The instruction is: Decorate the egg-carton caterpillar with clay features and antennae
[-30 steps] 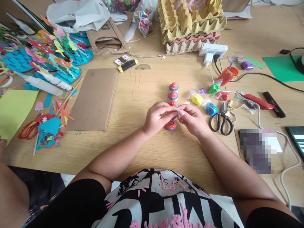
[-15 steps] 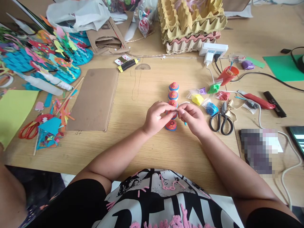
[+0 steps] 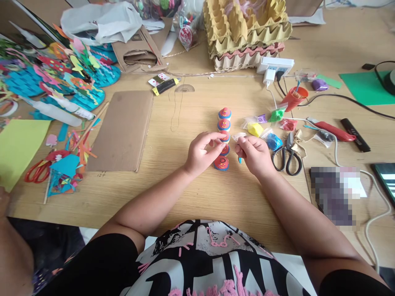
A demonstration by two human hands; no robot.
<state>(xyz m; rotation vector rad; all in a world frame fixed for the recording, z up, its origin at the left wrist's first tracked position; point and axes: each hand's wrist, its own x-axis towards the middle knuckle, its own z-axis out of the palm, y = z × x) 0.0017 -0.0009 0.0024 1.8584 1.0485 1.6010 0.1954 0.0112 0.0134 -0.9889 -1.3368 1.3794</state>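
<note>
Both hands work over a row of small red-and-blue clay figures (image 3: 224,137) lined up toward the far edge of the wooden table (image 3: 197,193). The row runs straight away from the person, so each piece stays reachable without knocking the next.

Left hand (image 3: 202,154): fingers curled, thumb and forefinger pinched at the third figure in the row, touching it. Probably steadying it, or pressing something tiny on; too small to tell.

Right hand (image 3: 254,154): fingers closed in a pinch near its own thumb. A thin blue stick-like tool (image 3: 239,159) pokes down from under the hand. Can't tell if the pinch also holds a bit of clay.

Supplies sit just right of the row, likely so that the right hand can reach them: yellow clay in a bag (image 3: 255,129), blue clay bag (image 3: 273,142), green (image 3: 277,115) and red (image 3: 288,124) bags, black scissors (image 3: 286,155). Cardboard sheet (image 3: 123,129) lies left, apart from the work. Egg trays (image 3: 247,28) stacked at the far edge.
</note>
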